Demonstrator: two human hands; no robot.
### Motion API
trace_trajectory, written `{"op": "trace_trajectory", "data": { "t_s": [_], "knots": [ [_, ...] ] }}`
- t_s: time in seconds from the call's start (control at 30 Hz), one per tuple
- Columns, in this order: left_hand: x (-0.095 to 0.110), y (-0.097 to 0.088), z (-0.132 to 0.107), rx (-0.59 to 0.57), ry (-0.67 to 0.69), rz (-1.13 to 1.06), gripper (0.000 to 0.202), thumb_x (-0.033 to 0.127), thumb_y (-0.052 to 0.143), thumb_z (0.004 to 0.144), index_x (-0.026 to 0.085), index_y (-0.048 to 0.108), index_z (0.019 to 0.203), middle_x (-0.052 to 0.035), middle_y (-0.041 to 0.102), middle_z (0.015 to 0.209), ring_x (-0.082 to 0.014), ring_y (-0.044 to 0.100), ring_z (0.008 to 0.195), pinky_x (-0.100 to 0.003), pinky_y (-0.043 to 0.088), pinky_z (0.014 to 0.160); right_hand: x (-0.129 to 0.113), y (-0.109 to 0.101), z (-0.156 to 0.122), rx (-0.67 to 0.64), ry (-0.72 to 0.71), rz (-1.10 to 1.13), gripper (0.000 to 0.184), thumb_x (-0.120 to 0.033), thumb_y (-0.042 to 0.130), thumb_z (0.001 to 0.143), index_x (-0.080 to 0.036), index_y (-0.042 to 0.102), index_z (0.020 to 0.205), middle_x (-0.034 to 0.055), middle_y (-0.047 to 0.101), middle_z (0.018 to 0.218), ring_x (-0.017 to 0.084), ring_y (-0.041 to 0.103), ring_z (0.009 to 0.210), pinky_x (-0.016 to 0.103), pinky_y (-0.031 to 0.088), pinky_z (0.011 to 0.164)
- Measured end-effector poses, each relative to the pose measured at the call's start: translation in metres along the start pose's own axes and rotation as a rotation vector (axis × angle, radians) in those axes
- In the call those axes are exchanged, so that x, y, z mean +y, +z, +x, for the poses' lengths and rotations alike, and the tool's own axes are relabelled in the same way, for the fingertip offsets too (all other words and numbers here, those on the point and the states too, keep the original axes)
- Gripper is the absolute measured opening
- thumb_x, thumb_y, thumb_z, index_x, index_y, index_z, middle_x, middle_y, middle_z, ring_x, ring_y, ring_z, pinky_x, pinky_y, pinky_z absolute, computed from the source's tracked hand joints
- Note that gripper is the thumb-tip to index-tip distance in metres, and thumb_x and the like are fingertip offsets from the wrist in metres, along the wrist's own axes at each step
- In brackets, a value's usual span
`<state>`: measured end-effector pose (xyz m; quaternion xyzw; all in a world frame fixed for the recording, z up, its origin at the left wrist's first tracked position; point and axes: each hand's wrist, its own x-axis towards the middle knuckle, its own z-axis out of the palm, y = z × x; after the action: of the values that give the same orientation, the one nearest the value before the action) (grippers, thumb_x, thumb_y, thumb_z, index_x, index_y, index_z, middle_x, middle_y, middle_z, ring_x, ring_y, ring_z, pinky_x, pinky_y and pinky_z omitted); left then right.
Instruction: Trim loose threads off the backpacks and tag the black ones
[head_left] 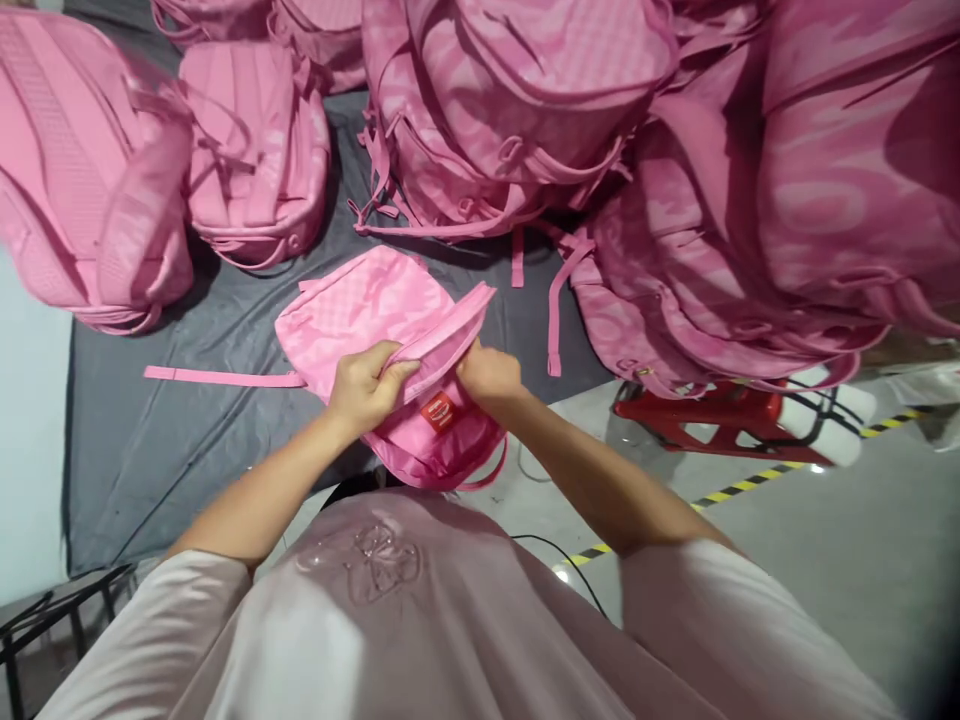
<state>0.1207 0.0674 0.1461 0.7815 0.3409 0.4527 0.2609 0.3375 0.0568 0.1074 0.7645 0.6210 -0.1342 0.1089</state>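
Two hands hold one small pink bag (367, 310) by its opening, its far end lying on a grey cloth (135, 440) and its near end reaching past the cloth's edge toward the wearer. The left hand (371, 385) pinches the rim narrowly, thumb on top and fingers curled. The right hand (489, 372) sits on the bag's 3 o'clock side, fingers closed on the raised edge (its fingertips are hidden by the fabric). Between the hands the mouth gapes, and toward 5 o'clock a red label (439, 411) shows on the inside; its print is too small to read. A flat strap (225, 377) runs from the bag toward 9 o'clock across the cloth. Farther out are larger pink bags: a backpack (97, 180) at 10 o'clock, a smaller pack (259, 150) at 11, a bulky rucksack (510, 120) at 1, and a heap (697, 250) at 2. At 3 o'clock, below the heap, stands a red frame (697, 415). Black-and-yellow tape (750, 483) crosses the floor (862, 530) toward 4. The wearer's pale shirt (420, 620) fills 6 o'clock, and a black rack (67, 610) shows at 8.
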Motion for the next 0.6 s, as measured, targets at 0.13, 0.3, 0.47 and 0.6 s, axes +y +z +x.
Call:
{"op": "trace_trajectory", "data": {
  "t_s": [0.13,0.3,0.47,0.6],
  "knots": [
    [-0.008,-0.005,-0.005,0.194,-0.248,0.003,0.035,0.039,0.059,0.088,0.018,0.048,0.063,0.0059,0.038,0.052,-0.0077,0.035,0.049,-0.022,0.026,0.048,-0.014,-0.010,0.044,-0.006,0.107,-0.003,0.035,-0.028,0.039,0.100,-0.008,0.061,0.118,0.0210,0.070,0.108,0.027,0.068,0.102,0.031,0.051,0.080],
    [-0.038,-0.002,-0.002,0.452,-0.409,-0.041,0.039,0.038,0.059,0.088,0.019,0.039,0.061,0.0061,0.033,0.055,-0.0081,0.031,0.054,-0.024,0.024,0.052,0.031,0.000,-0.020,-0.232,0.241,-0.137,0.052,-0.052,0.035,0.099,-0.011,0.064,0.112,0.0213,0.070,0.107,0.029,0.069,0.099,0.035,0.051,0.079],
    [-0.044,0.009,0.007,0.520,-0.410,-0.062,0.035,0.033,0.058,0.088,0.019,0.040,0.062,0.0061,0.034,0.057,-0.0085,0.032,0.056,-0.024,0.025,0.055,0.049,0.036,-0.117,-0.693,0.280,0.225,0.042,-0.053,0.045,0.094,-0.016,0.065,0.092,0.0107,0.071,0.078,0.019,0.067,0.061,0.025,0.048,0.057],
    [-0.038,0.014,0.009,0.394,-0.365,-0.081,0.034,0.035,0.059,0.086,0.019,0.041,0.062,0.0062,0.033,0.055,-0.0087,0.031,0.055,-0.024,0.024,0.054,0.035,0.066,-0.117,-0.723,0.255,0.677,0.051,-0.054,0.032,0.098,-0.016,0.057,0.074,0.0037,0.057,0.050,0.014,0.053,0.040,0.022,0.041,0.042]
  ]
}}
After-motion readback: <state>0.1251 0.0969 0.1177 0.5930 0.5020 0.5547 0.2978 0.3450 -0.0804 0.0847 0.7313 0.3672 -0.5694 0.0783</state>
